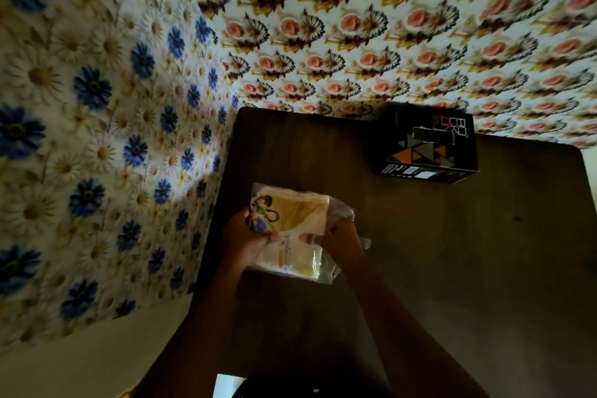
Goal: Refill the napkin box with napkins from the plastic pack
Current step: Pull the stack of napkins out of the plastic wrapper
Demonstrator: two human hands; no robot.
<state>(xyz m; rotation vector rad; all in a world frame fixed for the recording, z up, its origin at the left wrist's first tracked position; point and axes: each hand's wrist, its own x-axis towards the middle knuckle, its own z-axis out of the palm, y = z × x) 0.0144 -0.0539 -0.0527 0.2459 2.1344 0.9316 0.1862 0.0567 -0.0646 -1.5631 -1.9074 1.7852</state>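
A plastic pack of napkins (298,220), clear film with a printed picture and pale yellow napkins inside, is held over the dark table. My left hand (245,237) grips its left side with the thumb on top. My right hand (339,241) grips its right side, where crumpled film sticks out. The napkin box (424,145), black with orange and grey triangles, stands at the table's far edge, well apart from both hands. A dark slot shows in its top face.
The dark brown table (452,252) fills the centre and right. Flowered wallpaper covers the wall (387,26) behind it and the wall (80,107) on the left. The table's left edge runs close beside the left wall.
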